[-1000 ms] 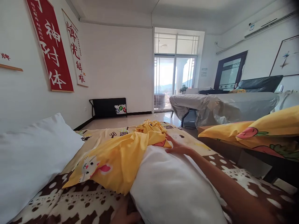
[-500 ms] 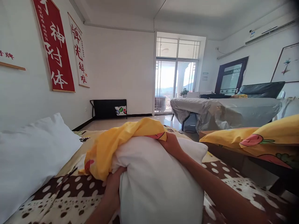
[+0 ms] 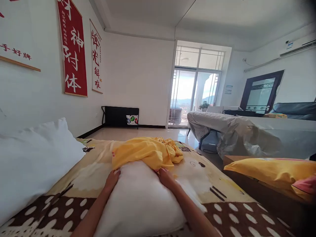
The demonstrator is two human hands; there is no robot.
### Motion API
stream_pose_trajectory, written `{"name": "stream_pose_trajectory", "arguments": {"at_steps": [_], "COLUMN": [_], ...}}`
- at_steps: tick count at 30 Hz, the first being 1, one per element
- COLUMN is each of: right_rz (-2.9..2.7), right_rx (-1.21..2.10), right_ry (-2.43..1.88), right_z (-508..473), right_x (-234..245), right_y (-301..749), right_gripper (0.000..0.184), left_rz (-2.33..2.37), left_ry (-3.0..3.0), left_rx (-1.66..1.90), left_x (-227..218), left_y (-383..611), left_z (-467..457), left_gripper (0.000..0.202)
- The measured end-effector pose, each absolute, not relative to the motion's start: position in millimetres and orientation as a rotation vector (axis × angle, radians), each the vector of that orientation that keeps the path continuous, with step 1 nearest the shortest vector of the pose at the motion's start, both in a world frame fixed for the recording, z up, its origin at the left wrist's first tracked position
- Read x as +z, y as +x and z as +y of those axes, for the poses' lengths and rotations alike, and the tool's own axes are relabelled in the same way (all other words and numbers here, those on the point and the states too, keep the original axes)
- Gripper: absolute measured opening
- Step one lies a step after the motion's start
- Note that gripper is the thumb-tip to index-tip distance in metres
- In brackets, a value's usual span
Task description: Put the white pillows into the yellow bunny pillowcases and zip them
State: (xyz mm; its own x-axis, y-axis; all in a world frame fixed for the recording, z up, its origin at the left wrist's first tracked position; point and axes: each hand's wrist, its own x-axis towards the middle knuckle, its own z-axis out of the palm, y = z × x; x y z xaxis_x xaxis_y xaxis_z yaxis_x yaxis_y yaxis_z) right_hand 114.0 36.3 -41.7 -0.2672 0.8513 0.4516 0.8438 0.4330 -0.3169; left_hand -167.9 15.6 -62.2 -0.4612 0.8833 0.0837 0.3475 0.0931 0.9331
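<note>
A white pillow (image 3: 140, 200) lies in front of me on the patterned bed cover, its near end towards me. The yellow pillowcase (image 3: 140, 149) covers its far end and lies bunched beyond it. At the left edge of the pillowcase opening, my left hand (image 3: 113, 178) has its fingers closed on the cloth. My right hand (image 3: 166, 177) pinches the opposite edge of the opening. The fingertips of both hands are partly hidden by cloth and pillow.
Another white pillow (image 3: 37, 164) lies at the left on the bed cover (image 3: 91, 174). To the right, a yellow-cased pillow (image 3: 271, 171) rests on a brown box-like surface. Beyond stands a plastic-covered table (image 3: 247, 131); a black folded panel (image 3: 116, 117) leans against the far wall.
My right hand has come lower and nearer, and my left hand slightly up and left. The pillow lies flatter, and the pillowcase has spread across its far end. The view has shifted.
</note>
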Motion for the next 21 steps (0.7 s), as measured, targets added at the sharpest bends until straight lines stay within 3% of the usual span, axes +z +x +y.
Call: {"name": "stream_pose_trajectory", "arguments": {"at_steps": [4,8,13,18,21], "right_rz": [-2.111,-2.049,-2.019,-2.156,-2.289], "right_rx": [0.05,-0.095,-0.49,-0.427,-0.31], "right_ry": [-1.375,-1.346,-1.044,-0.803,-0.779], "right_z": [44,46,28,-1,-20], "right_x": [-77,-66,-43,-29,-26], "right_y": [118,128,124,101,87], "right_gripper": [0.035,0.043,0.026,0.03,0.026], "left_rz": [1.98,2.016,2.048,1.929,1.737], "left_ry": [1.277,1.376,1.455,1.949,2.5], "left_rx": [1.322,1.266,1.253,1.452,1.3], "left_x": [-98,-101,-91,-52,-27], "left_y": [-165,-174,-185,-163,-136], "left_z": [13,21,21,-13,-42], "left_gripper": [0.036,0.036,0.044,0.051,0.059]}}
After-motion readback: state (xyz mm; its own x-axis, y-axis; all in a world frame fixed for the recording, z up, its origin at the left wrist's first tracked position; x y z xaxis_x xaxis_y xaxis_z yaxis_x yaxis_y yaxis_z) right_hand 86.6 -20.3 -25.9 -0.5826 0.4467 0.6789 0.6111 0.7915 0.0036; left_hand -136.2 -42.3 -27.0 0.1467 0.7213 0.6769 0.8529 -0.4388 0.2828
